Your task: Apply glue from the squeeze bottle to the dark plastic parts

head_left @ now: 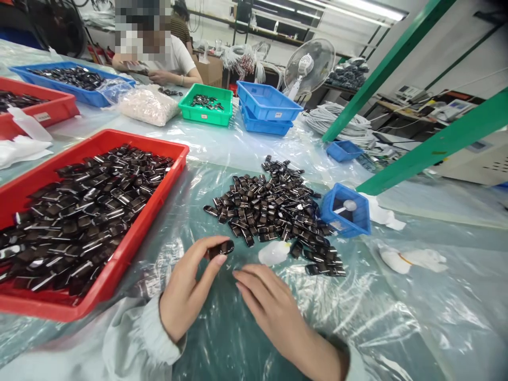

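My left hand pinches a small glossy black plastic piece between thumb and fingertips, above the plastic-covered table. Just to the right, my right hand has its fingers stretched towards the left one, with a little space between the two hands. Nothing shows in the right fingers, though their undersides are hidden. Beyond both hands lies a loose pile of similar black pieces. A small white object with a yellowish tip rests at the pile's near edge.
A large red tray full of black pieces stands left. Right of the pile are a small blue bin and a white cloth bundle. Farther back are a green tray, stacked blue trays and a person seated opposite.
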Motion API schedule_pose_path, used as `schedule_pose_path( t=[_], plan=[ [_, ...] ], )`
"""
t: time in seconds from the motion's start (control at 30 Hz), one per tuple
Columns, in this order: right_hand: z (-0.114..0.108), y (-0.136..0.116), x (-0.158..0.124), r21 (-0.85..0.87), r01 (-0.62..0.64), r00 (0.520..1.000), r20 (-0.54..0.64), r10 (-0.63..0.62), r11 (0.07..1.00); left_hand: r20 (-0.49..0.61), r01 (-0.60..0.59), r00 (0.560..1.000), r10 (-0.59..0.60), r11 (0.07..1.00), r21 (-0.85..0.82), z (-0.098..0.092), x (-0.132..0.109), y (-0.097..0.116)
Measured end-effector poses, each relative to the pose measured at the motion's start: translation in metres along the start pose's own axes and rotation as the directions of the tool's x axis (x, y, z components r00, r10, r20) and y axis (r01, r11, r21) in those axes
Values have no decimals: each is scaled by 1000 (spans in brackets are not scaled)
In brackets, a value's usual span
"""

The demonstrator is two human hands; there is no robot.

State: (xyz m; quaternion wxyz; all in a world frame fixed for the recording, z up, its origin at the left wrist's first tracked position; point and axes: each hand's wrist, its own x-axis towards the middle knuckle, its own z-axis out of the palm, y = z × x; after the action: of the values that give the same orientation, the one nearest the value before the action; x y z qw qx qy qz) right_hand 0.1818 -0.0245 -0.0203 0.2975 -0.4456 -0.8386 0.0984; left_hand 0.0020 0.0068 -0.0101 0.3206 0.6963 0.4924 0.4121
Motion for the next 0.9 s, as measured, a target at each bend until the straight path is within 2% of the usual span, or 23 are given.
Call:
schedule_pose_path(
  t=[0.1, 0.17, 0.7, 0.9],
  plan=[
    [12, -3, 11, -87, 0, 991, 134, 12, 996, 25, -74, 997, 74, 997, 12, 0, -2, 0],
    [16, -2, 16, -106, -6, 986, 165, 23, 994, 44, -93, 995, 92, 996, 13, 0, -3, 0],
    [7, 3, 14, -124, -62, 989, 126, 78, 990, 81, -176, 981, 174, 984, 16, 0, -3, -2],
    [-4, -1, 18, -10, -104, 991, 84, 105, 994, 91, -178, 980, 176, 984, 7, 1, -4, -3]
  ],
)
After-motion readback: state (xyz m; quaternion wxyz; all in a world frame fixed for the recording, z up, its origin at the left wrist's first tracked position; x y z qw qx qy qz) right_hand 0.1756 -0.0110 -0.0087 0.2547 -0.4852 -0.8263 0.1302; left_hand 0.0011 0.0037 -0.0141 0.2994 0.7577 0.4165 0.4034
